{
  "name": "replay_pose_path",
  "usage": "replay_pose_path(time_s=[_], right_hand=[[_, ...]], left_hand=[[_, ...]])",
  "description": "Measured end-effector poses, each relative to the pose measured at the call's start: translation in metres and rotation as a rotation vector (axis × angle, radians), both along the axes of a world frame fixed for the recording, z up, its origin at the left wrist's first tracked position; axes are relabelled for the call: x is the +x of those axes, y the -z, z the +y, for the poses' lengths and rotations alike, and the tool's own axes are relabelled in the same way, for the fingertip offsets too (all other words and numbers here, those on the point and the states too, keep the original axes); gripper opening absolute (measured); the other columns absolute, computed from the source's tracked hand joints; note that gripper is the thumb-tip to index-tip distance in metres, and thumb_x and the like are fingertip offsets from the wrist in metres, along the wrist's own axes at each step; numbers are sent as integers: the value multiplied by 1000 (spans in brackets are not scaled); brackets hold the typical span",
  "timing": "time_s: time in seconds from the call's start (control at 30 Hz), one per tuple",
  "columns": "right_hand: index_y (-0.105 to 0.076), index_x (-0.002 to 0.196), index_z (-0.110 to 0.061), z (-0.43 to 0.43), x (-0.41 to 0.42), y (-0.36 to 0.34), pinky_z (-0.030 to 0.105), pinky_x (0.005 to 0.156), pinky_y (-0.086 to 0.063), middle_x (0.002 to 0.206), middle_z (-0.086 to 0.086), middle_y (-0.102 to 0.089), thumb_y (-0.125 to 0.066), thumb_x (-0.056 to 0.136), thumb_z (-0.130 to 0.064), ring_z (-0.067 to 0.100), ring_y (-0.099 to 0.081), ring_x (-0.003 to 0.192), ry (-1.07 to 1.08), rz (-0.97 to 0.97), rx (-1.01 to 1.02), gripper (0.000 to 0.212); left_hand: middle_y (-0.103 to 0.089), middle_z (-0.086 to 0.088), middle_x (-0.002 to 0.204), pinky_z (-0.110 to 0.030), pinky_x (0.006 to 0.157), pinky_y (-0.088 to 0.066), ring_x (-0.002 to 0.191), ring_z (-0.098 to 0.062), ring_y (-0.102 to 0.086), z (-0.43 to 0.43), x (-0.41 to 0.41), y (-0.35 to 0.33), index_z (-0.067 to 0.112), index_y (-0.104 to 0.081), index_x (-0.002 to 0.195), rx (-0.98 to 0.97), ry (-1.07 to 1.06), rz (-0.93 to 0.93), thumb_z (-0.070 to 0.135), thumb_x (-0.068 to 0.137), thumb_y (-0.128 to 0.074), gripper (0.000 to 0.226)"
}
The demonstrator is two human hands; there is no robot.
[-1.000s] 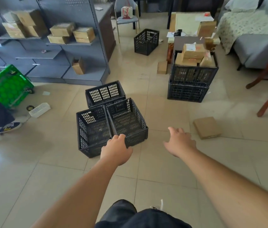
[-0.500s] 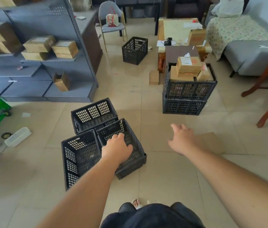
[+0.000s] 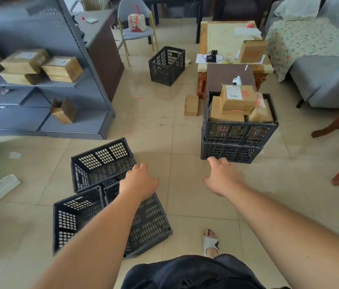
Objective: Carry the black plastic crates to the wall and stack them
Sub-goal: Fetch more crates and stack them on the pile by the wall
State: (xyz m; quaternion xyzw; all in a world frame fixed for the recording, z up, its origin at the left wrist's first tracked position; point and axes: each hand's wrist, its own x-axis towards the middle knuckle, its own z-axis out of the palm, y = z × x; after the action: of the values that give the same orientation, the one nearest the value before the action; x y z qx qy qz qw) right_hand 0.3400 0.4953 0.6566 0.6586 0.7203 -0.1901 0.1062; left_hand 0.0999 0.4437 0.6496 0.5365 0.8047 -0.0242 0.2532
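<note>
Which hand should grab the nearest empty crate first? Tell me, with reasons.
Left. The left hand is right over the nearest crate, at its far rim. The right hand is open over bare floor, well off to that crate's side, nearer the stacked crates holding boxes.

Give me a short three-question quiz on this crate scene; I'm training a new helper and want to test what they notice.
1. True or false: the left hand is gripping a crate rim.
2. How many empty black crates sit clustered on the floor by the left arm? A) two B) three C) five
3. What fills the top crate of the stack ahead of the right hand?

Key
1. False: it hovers open above the near right crate, no grip visible.
2. B: that one, the near left crate and the far crate.
3. Cardboard boxes.
</note>
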Motion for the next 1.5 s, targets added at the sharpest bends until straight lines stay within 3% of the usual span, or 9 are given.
replay_pose_path(time_s=[0.07,0.23,0.47,0.67,0.77,0.87,1.1,1.5], right_hand=[[-35,145,-31,42,16,-9,41,77,-44,142,5,-44,-55,94,-47,31,-47,124,-31,0,-11,57],[-34,147,-28,144,28,-28,55,103,-39,150,9,-38,-54,97,-48,36,-39,135,-92,-49,11,57],[-32,149,-29,219,-41,-9,54,100,-42,148,8,-40,-52,99,-50,35,-41,133,-270,-16,-89,58],[-34,147,-26,274,-126,0,43,80,-41,146,8,-41,-51,100,-48,33,-43,129,-441,-61,-76,55],[-33,148,-26,299,-172,1,45,91,-46,148,8,-40,-50,99,-48,33,-43,130,-503,-102,-86,56],[-31,150,-27,316,-220,3,48,100,-46,151,8,-39,-50,99,-47,32,-41,134,-574,-130,-99,58],[-34,149,-27,326,-345,12,47,106,-41,151,7,-41,-51,97,-45,32,-38,138,-848,-168,-90,58],[-37,146,-24,319,-495,70,48,104,-42,140,9,-49,-52,94,-45,33,-47,129,-1540,-257,-154,58]], left_hand=[[-48,-6,146,-49,97,-46,128,-31,-49,30,10,-4,20,-39,149,-6,-51,-1,46,94,-51,61],[-47,-6,147,-48,96,-46,129,-31,-49,89,31,-10,20,-38,149,19,-146,-16,46,95,-50,61],[-48,-5,145,-49,97,-49,126,-32,-51,151,-4,-7,21,-39,150,55,-342,-84,47,92,-52,64],[-46,-3,148,-49,98,-49,127,-29,-51,194,-71,18,25,-38,152,77,-463,-125,48,93,-51,65],[-47,-3,148,-51,98,-50,126,-30,-53,197,-112,27,25,-39,152,61,-556,-130,52,92,-51,66],[-48,-4,148,-51,98,-49,126,-30,-53,192,-150,31,25,-39,152,47,-664,-132,53,92,-50,67],[-50,-2,148,-51,100,-50,126,-29,-55,162,-206,47,27,-41,150,65,-980,-182,54,92,-48,64],[-50,-3,144,-48,97,-50,125,-29,-54,134,-196,94,24,-43,147,-36,-1657,-246,51,92,-49,61]])
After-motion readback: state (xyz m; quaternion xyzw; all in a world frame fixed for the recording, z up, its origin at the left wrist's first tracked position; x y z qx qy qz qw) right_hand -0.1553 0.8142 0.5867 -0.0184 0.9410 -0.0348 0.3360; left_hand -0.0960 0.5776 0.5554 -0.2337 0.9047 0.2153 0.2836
